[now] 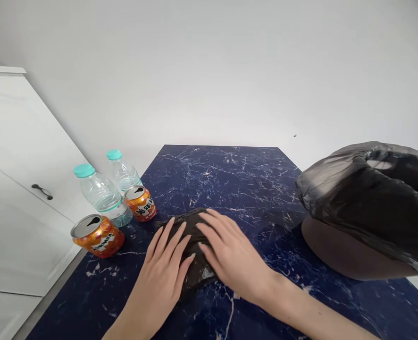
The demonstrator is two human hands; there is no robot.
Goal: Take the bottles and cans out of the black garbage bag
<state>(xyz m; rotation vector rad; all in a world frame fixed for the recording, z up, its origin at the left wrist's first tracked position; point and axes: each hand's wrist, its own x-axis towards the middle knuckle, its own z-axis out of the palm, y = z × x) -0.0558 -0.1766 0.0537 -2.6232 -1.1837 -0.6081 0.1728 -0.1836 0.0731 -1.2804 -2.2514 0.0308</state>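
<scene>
While both our hands, left hand (pixel 163 274) and right hand (pixel 230 255), lay flat and open on the folded black bag (pixel 191 236), gripping nothing, the cans (pixel 97 234) left of it stood untouched; the bag remained folded.

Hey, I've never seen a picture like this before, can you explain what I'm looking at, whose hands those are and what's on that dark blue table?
This is a single picture from a camera worn on a person's head, looking forward and down, so the two bare hands belong to the wearer. The left hand and right hand both lie flat, fingers spread, on a folded black plastic bag, pressing it onto the dark blue marbled tabletop. Neither hand grips anything. At the table's left edge stand two clear plastic bottles with teal caps and two opened orange drink cans. On the right sits a brown round bin lined with a black bag. A white cabinet stands at far left.
</scene>
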